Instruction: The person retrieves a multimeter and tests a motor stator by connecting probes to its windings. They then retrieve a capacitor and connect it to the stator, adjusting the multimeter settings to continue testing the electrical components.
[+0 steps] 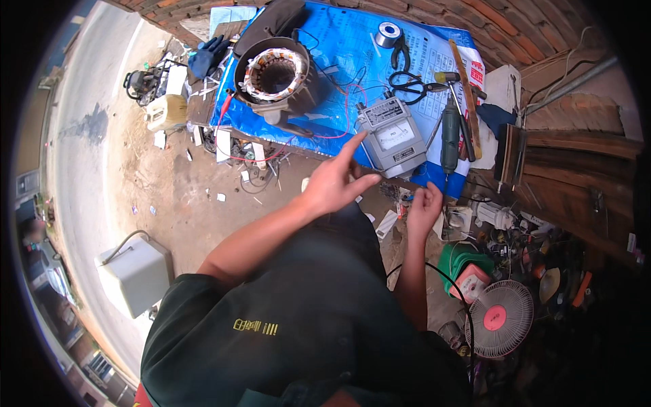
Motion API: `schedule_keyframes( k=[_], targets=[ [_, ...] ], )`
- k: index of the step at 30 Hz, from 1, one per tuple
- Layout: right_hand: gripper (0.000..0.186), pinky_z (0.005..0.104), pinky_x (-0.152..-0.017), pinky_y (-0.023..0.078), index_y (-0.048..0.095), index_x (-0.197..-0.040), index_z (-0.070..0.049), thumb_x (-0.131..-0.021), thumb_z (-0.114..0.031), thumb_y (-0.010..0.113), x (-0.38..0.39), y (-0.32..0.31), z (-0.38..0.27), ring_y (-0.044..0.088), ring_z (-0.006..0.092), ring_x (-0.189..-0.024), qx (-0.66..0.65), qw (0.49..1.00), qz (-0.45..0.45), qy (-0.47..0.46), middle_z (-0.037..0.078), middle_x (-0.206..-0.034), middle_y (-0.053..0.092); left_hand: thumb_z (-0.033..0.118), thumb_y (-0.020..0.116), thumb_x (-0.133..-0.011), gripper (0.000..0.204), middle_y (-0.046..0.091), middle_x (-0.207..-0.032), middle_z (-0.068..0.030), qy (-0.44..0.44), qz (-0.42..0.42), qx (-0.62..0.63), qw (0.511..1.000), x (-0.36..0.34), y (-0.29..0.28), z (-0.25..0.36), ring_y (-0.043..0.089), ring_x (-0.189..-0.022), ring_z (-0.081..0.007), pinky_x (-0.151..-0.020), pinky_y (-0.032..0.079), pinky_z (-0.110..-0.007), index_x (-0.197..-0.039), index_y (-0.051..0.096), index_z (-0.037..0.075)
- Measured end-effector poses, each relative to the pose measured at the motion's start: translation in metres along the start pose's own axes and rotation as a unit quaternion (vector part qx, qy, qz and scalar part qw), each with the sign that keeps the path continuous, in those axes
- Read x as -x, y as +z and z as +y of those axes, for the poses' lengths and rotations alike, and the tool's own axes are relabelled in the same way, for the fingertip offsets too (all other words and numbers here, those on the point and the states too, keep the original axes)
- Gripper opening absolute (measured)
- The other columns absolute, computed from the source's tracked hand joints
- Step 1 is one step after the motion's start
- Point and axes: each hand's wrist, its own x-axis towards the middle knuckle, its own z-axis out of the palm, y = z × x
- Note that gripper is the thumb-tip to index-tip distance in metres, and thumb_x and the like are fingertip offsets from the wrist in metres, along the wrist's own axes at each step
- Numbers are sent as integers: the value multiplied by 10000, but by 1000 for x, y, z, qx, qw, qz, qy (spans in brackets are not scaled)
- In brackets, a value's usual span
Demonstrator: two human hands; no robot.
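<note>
A grey insulation tester [391, 139] with a dial window lies on the blue sheet near the table's front edge. At its lower left side, my left hand [333, 182] has its forefinger and thumb spread, holding nothing. My right hand [424, 209] hovers just off the table edge, below the tester's right corner. Its fingers are loosely bent and apart, with nothing visible in them. Left of the tester stands an open motor housing [291, 102], its stator winding [274, 73] wrapped in white. A red clip [227, 100] sits left of the housing; thin red wire runs toward the tester.
Right of the tester lie a green screwdriver-like tool [449, 136], a hammer [461, 108], scissors [408, 87], pliers [401, 53] and a solder spool [388, 34]. A wooden stick [465, 95] lies beyond. A fan [499, 319] and clutter fill the lower right; a white box [134, 275] stands left.
</note>
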Motion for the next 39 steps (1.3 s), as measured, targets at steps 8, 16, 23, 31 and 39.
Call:
schedule_keyframes(
  k=[8, 16, 23, 31, 39],
  targets=[
    [369, 361, -687, 513, 579, -1192, 7, -834, -73, 614, -24, 18, 3, 632, 283, -750, 222, 967, -77, -97, 144, -916, 635, 390, 783, -749, 908, 631, -755, -138, -48, 39, -53, 997, -49, 41, -5, 657, -723, -292, -671, 504, -382, -1447, 261, 135],
    [233, 410, -696, 501, 687, -1027, -24, -836, -142, 625, -23, 27, 12, 639, 346, -792, 265, 953, -53, -139, 161, -871, 663, 391, 787, -750, 909, 656, -862, -187, -60, 41, -47, 996, -49, 46, -9, 664, -749, -280, -714, 510, -376, -1441, 265, 115],
    [168, 262, -522, 402, 660, -863, 25, -835, -136, 698, 16, 40, -23, 453, 48, -559, 161, 966, -194, -55, 11, -619, 567, 386, 791, -748, 926, 654, -1009, -217, -53, 41, -69, 995, -52, 44, -10, 669, -888, -326, -789, 509, -394, -1445, 243, 118],
    [203, 245, -633, 493, 682, -981, 50, -838, -93, 705, -4, 7, -61, 600, 68, -685, 43, 960, -276, 15, 66, -779, 700, 408, 745, -786, 873, 652, -961, -221, -36, 5, -106, 994, -44, 35, -2, 656, -878, -380, -776, 504, -434, -1446, 249, 126],
    [190, 198, -593, 411, 659, -971, 65, -912, -115, 646, -38, 8, -130, 508, 47, -662, 39, 978, -206, -24, 2, -755, 619, 237, 707, -824, 303, 626, -920, -146, 158, 386, -286, 863, -3, -124, -6, 565, -965, -334, -833, 451, -439, -1031, 649, 25]
  ],
)
